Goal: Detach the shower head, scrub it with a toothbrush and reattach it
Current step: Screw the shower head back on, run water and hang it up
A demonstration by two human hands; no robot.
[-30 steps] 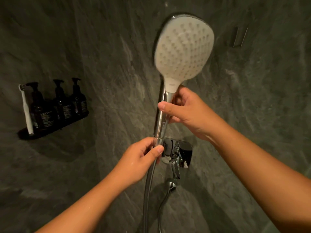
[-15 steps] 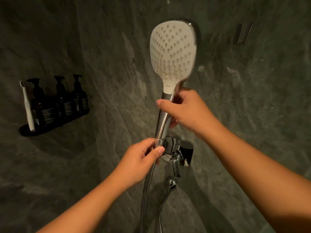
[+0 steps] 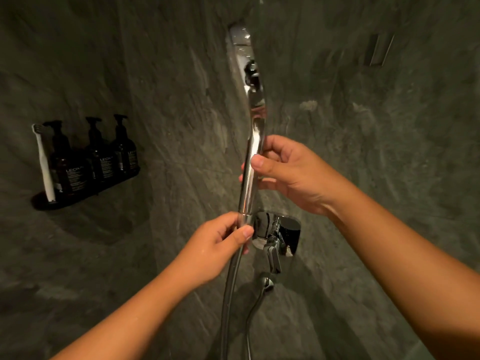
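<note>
A: Fingers first. What's the right hand [image 3: 291,175] doing?

B: Thumb across the front, fingers curled behind, clamped on the chrome handle of the shower head [image 3: 253,141]. Handle upright, tilted slightly. Head seen edge-on, chrome back toward the right; spray face not visible.

A: Left hand [image 3: 220,245]?

B: Lower down. Thumb and fingertips pinched on the fitting where the hose [image 3: 230,294] meets the handle's base. Hose drops from there, loops out of view at the bottom edge.

A: Behind the hands?

B: Chrome wall valve [image 3: 281,236] with its lever, just right of the left thumb. Hose outlet below it.

A: Toothbrush [image 3: 44,162]?

B: White, standing upright, bristles up, at the left end of a dark wall shelf [image 3: 85,196], beside three dark pump bottles [image 3: 100,154]. Well apart from both hands. Grey stone wall [image 3: 168,100] all round.
</note>
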